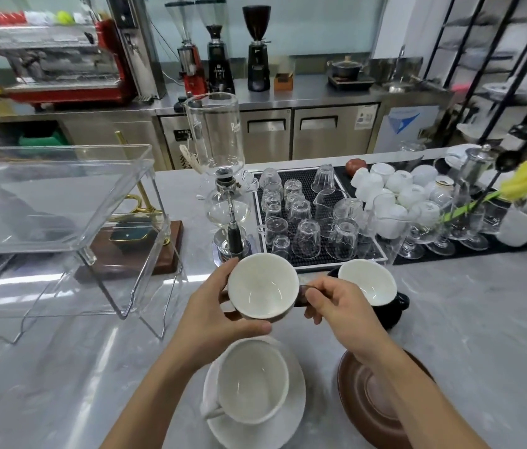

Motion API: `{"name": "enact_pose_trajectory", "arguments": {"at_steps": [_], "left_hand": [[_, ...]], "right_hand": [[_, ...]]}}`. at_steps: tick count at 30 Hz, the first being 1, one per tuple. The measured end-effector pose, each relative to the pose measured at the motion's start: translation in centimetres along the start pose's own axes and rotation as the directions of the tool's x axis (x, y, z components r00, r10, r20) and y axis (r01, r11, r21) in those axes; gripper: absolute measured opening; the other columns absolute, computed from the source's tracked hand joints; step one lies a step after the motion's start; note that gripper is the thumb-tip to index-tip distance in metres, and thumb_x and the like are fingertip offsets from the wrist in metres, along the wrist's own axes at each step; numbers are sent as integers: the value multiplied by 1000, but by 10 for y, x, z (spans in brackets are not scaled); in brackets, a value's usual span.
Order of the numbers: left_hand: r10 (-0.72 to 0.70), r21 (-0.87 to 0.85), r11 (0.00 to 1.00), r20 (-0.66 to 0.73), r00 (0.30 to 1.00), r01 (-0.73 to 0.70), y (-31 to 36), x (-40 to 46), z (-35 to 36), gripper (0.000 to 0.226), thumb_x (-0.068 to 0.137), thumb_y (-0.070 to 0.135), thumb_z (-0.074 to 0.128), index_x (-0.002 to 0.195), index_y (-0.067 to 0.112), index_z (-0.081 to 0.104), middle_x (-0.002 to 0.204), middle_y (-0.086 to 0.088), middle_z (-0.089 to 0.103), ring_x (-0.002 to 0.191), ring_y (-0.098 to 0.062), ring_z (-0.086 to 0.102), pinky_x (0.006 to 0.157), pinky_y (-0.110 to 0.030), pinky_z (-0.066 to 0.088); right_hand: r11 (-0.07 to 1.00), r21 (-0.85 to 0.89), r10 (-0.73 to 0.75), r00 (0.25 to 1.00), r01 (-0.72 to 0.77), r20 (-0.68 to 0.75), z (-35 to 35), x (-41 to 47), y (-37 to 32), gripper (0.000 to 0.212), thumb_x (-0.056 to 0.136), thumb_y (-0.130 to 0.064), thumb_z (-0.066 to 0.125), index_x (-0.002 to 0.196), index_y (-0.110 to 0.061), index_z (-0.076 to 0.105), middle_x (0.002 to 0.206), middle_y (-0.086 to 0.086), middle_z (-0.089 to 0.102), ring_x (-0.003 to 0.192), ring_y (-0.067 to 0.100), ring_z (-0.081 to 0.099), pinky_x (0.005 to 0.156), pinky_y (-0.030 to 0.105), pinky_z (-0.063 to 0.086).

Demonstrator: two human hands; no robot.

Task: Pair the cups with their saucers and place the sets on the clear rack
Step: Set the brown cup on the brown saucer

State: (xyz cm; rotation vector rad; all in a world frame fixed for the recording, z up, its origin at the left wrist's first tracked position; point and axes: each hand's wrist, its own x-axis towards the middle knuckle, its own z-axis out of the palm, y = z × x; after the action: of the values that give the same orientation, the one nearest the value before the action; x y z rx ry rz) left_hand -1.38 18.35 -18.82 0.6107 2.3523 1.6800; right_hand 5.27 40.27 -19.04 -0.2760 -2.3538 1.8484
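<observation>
A brown cup with a white inside [262,286] is held above the counter by both hands. My left hand [220,314] cups its body from the left and below. My right hand [336,304] pinches its brown handle on the right. Beneath them a white cup [250,382] stands on a white saucer [294,406]. An empty brown saucer [372,400] lies at the near right, partly under my right forearm. A black cup with a white inside [369,285] sits behind my right hand. The clear rack [61,228] stands at the left.
A glass siphon coffee maker [223,189] stands just behind the held cup. A black mat with several upturned glasses [307,218] lies right of it, then white cups [394,192] and stemmed glasses. A wooden base [145,251] sits behind the rack.
</observation>
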Motion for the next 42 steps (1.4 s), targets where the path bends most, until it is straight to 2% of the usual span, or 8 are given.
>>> {"name": "enact_pose_trajectory", "arguments": {"at_steps": [6,13,19,25,29,31,34,42], "left_hand": [[75,48,996,125,989,-82,13,-8,16,96,51,12,99,108,72,51,112,35,63,103,16,58,72,-9,54],[101,22,994,260,960,-110,22,-19,46,86,46,22,98,113,57,56,110,36,64,101,9,62,73,-8,52],[117,1,992,307,944,-123,30,-27,77,82,47,25,95,108,63,56,107,33,66,99,7,63,75,-12,55],[84,60,992,296,951,-107,31,-35,119,82,44,40,89,119,49,56,103,28,67,98,5,62,74,-8,52],[55,96,992,264,963,-83,23,-45,140,80,47,33,90,118,49,57,106,26,68,100,0,64,81,-25,59],[37,106,992,244,969,-65,19,-51,150,83,48,31,90,120,52,55,110,28,67,102,2,64,84,-31,60],[7,126,991,212,977,-34,15,-60,163,87,46,32,90,121,55,53,112,31,66,104,6,61,86,-32,59],[-29,170,985,172,985,0,8,-71,185,84,44,35,90,117,58,54,110,29,68,102,6,61,81,-23,50]], "right_hand": [[997,0,80,991,-80,-111,-18,-39,-2,20,98,-6,57,84,-13,70,61,-3,66,54,4,55,57,16,47],[987,-41,139,962,-152,-235,-43,-84,0,14,97,-6,59,91,-6,72,67,-5,67,56,4,56,61,21,46],[983,-36,162,945,-179,-284,-69,-110,6,15,97,-5,60,92,-9,74,82,21,74,67,26,65,66,27,54],[974,-87,182,953,-209,-244,-104,-120,27,21,95,-6,63,85,-20,76,69,-4,74,58,5,62,66,22,49],[967,-112,206,960,-230,-191,-119,-123,45,18,94,-8,64,86,-17,76,73,12,73,57,10,57,63,30,48],[966,-123,207,964,-228,-167,-124,-124,54,17,94,-8,64,86,-16,76,67,1,71,56,6,57,62,26,48],[962,-144,214,967,-233,-135,-132,-125,64,15,93,-9,64,87,-16,76,62,-13,69,55,-1,56,61,18,48],[965,-139,217,974,-223,-63,-149,-128,84,13,93,-11,64,87,-15,75,63,-10,69,58,2,59,61,19,49]]}}
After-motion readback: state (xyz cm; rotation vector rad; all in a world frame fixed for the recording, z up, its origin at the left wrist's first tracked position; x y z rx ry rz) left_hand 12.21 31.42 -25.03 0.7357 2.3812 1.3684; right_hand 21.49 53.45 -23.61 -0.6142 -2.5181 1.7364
